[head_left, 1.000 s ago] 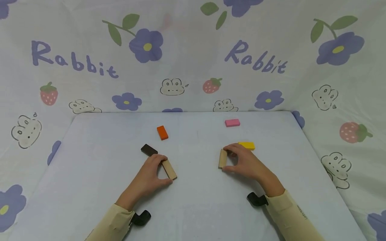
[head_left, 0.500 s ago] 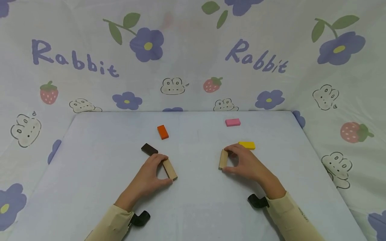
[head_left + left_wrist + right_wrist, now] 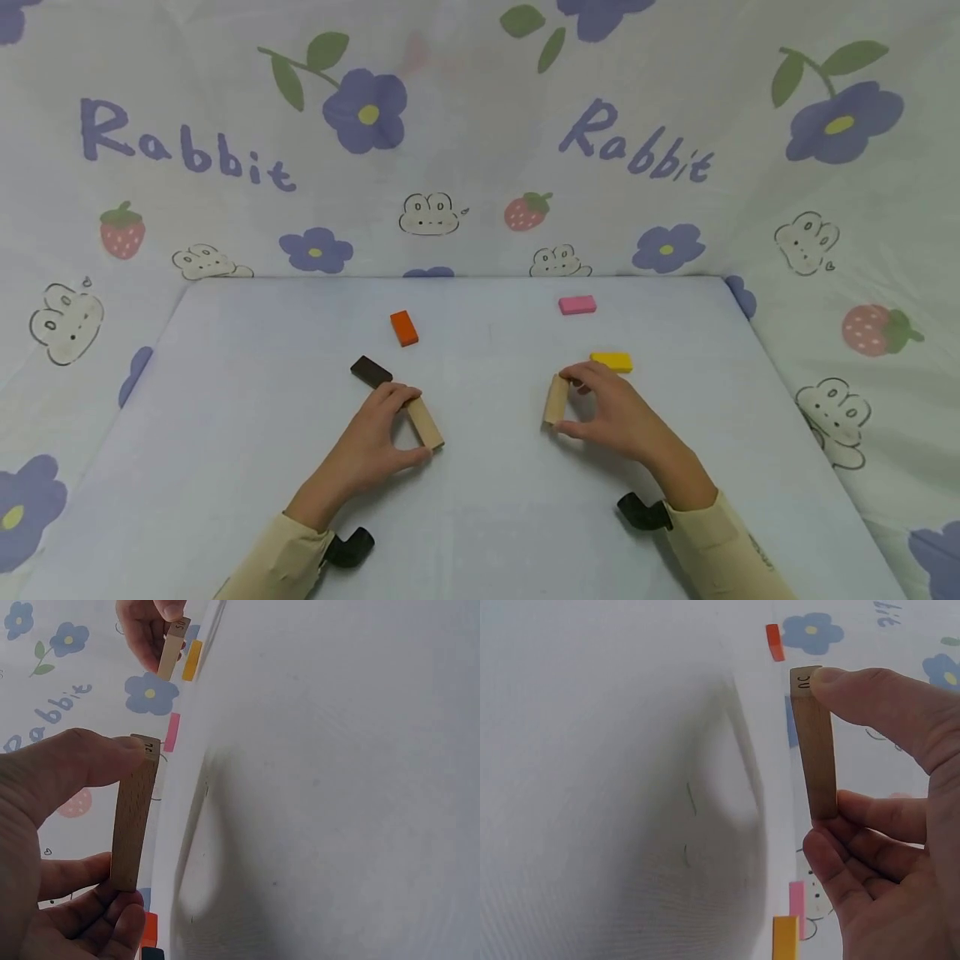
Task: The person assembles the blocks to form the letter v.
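Over the white bench (image 3: 487,517), each bare hand pinches a plain wooden block across its length. The left grip (image 3: 363,442) is closed on the left wooden block (image 3: 425,423), its thumb (image 3: 82,754) on the near end and its fingertips at the far end. The right grip (image 3: 617,417) holds the right wooden block (image 3: 556,402) likewise, near the right-hand side of the middle, well apart from the other. Holding by the ends probably keeps the long faces uncovered and steadies each piece between two opposed points; both wrist views show a small dark mark on the thumb end, partly covered and hard to read. Both blocks seem raised off the surface, though the head view alone cannot settle it. Around them lie the dark brown block (image 3: 371,372), just beyond the left knuckles, the orange block (image 3: 404,328) farther back, the yellow block (image 3: 612,362) just behind the right fingers and the pink block (image 3: 577,305) near the far edge. Their loose spacing likely leaves room for fingers around each one.
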A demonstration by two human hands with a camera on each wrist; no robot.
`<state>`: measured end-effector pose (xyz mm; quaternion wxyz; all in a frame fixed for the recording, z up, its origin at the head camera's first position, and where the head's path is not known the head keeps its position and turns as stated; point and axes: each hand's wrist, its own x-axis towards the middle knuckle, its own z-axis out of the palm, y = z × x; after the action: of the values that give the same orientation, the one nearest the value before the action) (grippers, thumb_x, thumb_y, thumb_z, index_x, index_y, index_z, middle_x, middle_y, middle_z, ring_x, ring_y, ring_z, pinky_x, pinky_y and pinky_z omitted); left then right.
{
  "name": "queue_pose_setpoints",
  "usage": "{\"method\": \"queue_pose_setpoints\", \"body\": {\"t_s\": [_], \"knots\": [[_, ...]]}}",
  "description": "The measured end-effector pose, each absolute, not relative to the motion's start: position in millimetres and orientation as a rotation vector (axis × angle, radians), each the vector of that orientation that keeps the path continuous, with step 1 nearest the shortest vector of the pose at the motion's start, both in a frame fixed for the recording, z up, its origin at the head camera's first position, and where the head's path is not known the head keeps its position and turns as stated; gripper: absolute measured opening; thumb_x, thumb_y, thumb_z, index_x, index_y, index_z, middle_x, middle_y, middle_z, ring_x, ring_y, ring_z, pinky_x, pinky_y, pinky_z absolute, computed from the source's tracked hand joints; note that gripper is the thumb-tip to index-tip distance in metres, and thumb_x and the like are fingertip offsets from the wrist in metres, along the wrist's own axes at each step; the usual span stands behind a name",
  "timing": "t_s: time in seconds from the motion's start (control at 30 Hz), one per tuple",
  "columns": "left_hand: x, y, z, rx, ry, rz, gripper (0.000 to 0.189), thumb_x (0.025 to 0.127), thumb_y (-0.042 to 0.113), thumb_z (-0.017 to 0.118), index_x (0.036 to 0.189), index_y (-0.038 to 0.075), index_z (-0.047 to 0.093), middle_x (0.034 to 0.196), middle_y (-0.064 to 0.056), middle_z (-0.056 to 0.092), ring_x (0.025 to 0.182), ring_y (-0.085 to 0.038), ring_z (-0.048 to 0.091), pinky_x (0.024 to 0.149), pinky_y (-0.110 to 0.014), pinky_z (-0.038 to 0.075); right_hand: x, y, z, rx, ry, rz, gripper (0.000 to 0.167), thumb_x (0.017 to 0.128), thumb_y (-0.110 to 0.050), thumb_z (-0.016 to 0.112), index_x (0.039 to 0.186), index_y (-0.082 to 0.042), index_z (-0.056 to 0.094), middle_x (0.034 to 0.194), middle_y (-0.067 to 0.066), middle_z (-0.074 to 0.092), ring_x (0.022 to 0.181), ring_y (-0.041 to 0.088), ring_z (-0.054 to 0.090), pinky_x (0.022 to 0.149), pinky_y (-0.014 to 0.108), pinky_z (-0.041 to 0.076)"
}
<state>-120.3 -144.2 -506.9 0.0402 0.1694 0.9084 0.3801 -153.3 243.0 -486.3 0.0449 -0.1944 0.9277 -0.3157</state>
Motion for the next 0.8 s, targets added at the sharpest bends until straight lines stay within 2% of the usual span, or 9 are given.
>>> {"method": "queue_pose_setpoints", "body": {"t_s": [0.3,0.8], "knots": [[-110.2,-142.8,-502.3,0.505,2.773,1.164,0.076,0.082,0.021,0.097,0.146,0.001,0.06,0.146,-0.01,0.055,0.137,-0.031,0.053,0.116,-0.051,0.045,-145.4,239.1,-485.0,-0.606,2.839,-0.982,0.069,0.082,-0.026,0.098,0.14,-0.009,0.064,0.135,0.004,0.064,0.118,0.027,0.062,0.099,0.051,0.057],[-105.8,-132.0,-497.0,0.577,2.749,1.195,0.075,0.082,0.019,0.097,0.144,0.001,0.061,0.142,-0.008,0.055,0.131,-0.026,0.056,0.113,-0.047,0.048,-130.6,237.2,-476.7,-0.601,2.839,-1.02,0.069,0.083,-0.027,0.098,0.14,-0.011,0.064,0.133,0.002,0.062,0.117,0.026,0.058,0.096,0.05,0.057]]}}
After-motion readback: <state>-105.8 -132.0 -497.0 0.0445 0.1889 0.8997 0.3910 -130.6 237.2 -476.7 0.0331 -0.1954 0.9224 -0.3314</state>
